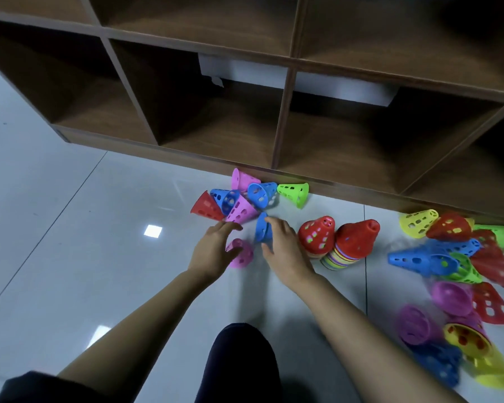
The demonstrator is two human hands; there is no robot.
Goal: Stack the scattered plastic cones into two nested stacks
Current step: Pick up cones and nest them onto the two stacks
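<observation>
Two nested stacks stand upright on the floor, both red on top: one stack [317, 234] and a taller stack [354, 242] to its right. My right hand [284, 247] holds a blue cone [262, 229] between fingers and thumb, just left of the stacks. My left hand [216, 248] hovers with fingers spread over a pink cone [242, 255] lying on the floor; its thumb is at that cone's edge. Loose cones lie beyond my hands: red [205, 206], blue [226, 199], pink [242, 212], blue [262, 194], pink [242, 178], green [294, 193].
A brown cubby shelf [274, 117] runs along the back, its base right behind the cones. A big pile of mixed cones [454, 263] covers the floor at the right, reaching down to the frame's corner. My dark-clothed knee [242, 362] is at the bottom centre. The floor is glossy grey tile [85, 228].
</observation>
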